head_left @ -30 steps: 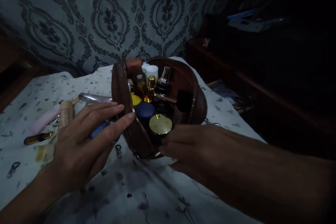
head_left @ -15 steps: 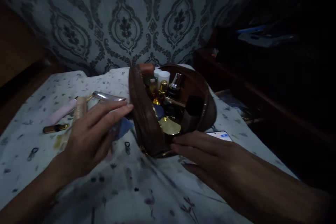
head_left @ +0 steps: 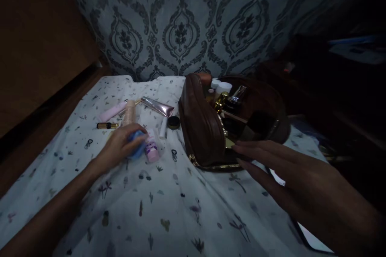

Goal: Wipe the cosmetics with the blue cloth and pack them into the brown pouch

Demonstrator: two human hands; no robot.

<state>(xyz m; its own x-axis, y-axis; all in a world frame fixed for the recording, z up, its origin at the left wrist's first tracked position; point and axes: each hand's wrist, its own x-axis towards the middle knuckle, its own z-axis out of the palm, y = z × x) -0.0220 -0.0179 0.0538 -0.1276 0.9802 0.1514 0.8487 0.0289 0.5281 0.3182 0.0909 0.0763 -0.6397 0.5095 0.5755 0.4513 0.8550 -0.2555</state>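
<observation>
A brown round cosmetics bag point(head_left: 205, 128) stands open on a white patterned cloth point(head_left: 169, 209), with bottles and jars point(head_left: 224, 96) upright inside. My left hand point(head_left: 120, 148) lies to the bag's left, its fingers curled over a blue round object point(head_left: 137, 146). A small pink bottle point(head_left: 151, 150) lies right beside it. My right hand point(head_left: 280, 164) stretches flat, fingers apart, with the fingertips at the bag's near rim, holding nothing.
Loose cosmetics lie on the cloth at the left: a silver tube point(head_left: 158, 106), a beige tube point(head_left: 129, 113), a pink tube point(head_left: 113, 111), a gold lipstick point(head_left: 107, 125), a small dark jar point(head_left: 174, 122). A patterned wall point(head_left: 181, 36) is behind. Dark furniture point(head_left: 331, 80) stands to the right.
The view has swung left, so the bag now sits further right. My left hand has left the bag's side and closed over the blue object on the cloth.
</observation>
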